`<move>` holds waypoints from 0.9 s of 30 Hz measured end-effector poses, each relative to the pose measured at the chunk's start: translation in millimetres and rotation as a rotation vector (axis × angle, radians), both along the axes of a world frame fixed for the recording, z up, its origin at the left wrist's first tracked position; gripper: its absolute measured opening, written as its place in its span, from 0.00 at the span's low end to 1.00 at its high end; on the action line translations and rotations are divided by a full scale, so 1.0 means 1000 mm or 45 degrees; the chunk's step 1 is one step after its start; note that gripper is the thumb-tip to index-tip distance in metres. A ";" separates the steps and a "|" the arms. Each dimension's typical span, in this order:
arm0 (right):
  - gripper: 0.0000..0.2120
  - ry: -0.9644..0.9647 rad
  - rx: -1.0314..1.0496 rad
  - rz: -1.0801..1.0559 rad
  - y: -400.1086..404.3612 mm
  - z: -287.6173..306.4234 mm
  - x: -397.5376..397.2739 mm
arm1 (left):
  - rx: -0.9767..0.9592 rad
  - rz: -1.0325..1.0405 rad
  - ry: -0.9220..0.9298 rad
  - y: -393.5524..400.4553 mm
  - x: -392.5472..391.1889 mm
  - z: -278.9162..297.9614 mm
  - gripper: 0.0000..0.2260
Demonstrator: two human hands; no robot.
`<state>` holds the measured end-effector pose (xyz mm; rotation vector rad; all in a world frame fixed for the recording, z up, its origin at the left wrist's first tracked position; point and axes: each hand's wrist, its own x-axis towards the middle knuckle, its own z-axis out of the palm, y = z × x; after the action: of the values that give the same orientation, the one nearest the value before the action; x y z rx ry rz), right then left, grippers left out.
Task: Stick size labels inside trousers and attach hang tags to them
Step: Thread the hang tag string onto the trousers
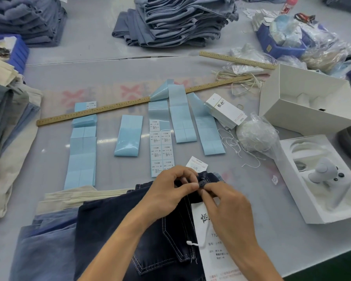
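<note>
Working at the waistband of the dark jeans (118,230), both hands meet over a belt loop (202,184) near the front edge of the worktop (272,250). The left hand (170,191) has its fingers curled, pinching the waistband fabric beside the loop. The right hand (227,201) pinches at the loop itself with thumb and forefinger; whether it holds the tag's cord there cannot be told, as the fingers cover it. The hang tag (209,230) lies face up on the jeans under the right wrist, with a white cord end (192,243) resting on the denim beside it.

Risks, as judged: the cord is thin and could slip from the pinch before it is fastened, leaving the tag loose. The right forearm lies over the tag and may crease or drag it. A second white tag (197,164) sits just beyond the fingers and could be caught up by mistake.

Further out, the printed size labels (162,148) lie on their blue backing strip, touching the far side of the hands' working area; a careless sweep could lift or fold them. Loose white cords (231,142) lie right of these, prone to tangling. A stack of hang tags (225,111) and wooden rulers (130,104) lie beyond.
</note>
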<state>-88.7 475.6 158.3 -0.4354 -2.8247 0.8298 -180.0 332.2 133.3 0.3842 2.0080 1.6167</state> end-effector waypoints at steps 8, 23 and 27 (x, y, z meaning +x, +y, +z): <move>0.02 0.124 -0.081 -0.066 0.000 -0.010 0.004 | 0.140 0.110 -0.097 0.000 0.003 -0.003 0.08; 0.01 0.031 -0.086 -0.032 0.002 -0.016 0.004 | -0.005 -0.098 -0.137 -0.002 -0.002 -0.015 0.06; 0.02 0.014 -0.080 -0.007 0.003 -0.012 0.002 | 0.022 -0.010 -0.135 -0.001 0.004 -0.018 0.06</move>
<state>-86.5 478.4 146.0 -0.4460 -2.7926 0.9195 -176.3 331.3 114.9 0.3055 1.9128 1.6166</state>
